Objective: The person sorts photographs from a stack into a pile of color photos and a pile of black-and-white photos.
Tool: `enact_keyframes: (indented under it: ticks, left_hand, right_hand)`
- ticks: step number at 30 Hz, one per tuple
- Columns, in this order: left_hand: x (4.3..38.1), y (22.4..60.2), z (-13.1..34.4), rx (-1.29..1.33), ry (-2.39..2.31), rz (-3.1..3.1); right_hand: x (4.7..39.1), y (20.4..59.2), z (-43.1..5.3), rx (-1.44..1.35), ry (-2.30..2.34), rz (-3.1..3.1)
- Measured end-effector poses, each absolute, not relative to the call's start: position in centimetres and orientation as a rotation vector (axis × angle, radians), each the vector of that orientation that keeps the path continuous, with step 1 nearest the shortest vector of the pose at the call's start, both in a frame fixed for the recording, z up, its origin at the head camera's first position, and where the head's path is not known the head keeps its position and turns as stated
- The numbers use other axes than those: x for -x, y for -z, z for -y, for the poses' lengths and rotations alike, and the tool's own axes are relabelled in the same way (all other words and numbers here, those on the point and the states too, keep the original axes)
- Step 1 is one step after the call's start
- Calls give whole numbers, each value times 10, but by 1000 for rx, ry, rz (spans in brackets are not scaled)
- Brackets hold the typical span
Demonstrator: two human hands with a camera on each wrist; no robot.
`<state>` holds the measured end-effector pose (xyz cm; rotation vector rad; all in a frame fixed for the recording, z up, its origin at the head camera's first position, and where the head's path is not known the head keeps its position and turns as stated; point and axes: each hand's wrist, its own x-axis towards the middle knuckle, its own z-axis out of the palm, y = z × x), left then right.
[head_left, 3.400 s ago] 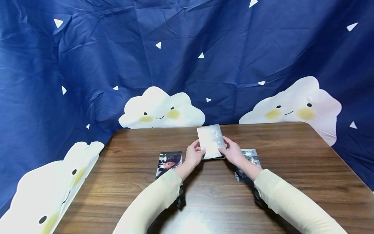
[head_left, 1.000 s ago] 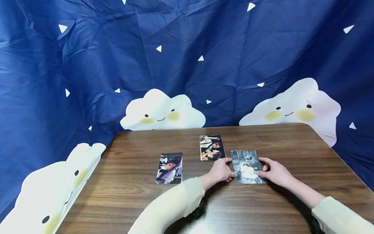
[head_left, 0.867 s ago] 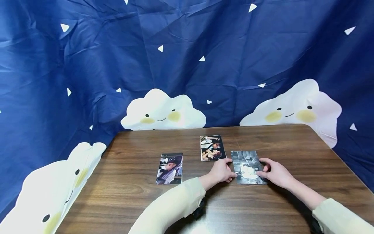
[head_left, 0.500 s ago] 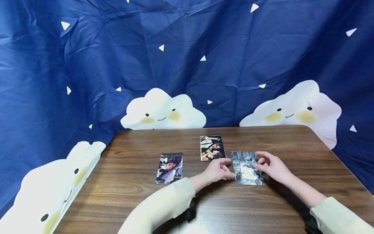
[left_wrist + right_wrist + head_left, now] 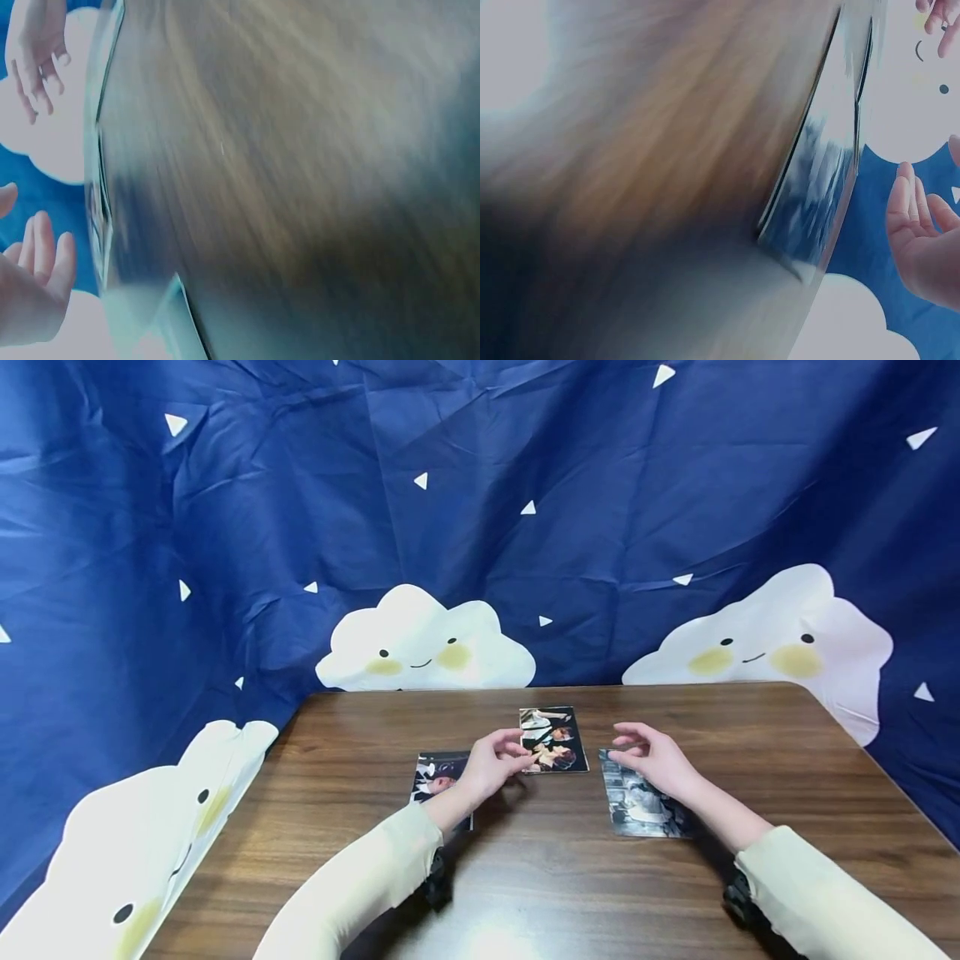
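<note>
Three photo piles or prints lie on the wooden table. The middle colour photo [image 5: 555,743] has my left hand [image 5: 489,770] at its left edge, fingers loosely bent and thumb apart from them. That forearm crosses over the left colour photo [image 5: 437,772] and hides part of it. My right hand [image 5: 660,764] hovers over the upper right of the grey photo [image 5: 637,806], its fingers spread and holding nothing. In the right wrist view the right hand [image 5: 922,240] is raised clear of the glossy photo [image 5: 810,165]. In the left wrist view the left hand [image 5: 34,289] grips nothing.
The wooden table [image 5: 562,877] has a rounded far right corner. Behind it hangs a blue cloth [image 5: 480,543] with smiling white clouds [image 5: 420,647] and small white triangles. Dark wrist devices [image 5: 437,883] sit below both cream sleeves.
Both hands first held a pale-backed photo at the middle, then touched the sides of the grey photo. They have since let go of it; the left moved left and away, the right moved up and left.
</note>
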<state>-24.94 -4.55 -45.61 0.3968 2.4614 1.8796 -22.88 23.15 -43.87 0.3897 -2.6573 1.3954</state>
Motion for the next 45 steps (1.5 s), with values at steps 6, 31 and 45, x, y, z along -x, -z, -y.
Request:
enact_keyframes:
  ticks: [6,31,45]
  left_hand:
    - [261,461,54,-307,-1892,-2552]
    - [281,479,40,-261,-1663,-2615]
    - [280,484,33,-214,-1717,-2577]
  right_hand:
    - [247,443,-211,-402,-1392,2669]
    - [272,465,-176,-287,-1224,2813]
    - [271,467,-174,-243,-1290,2818]
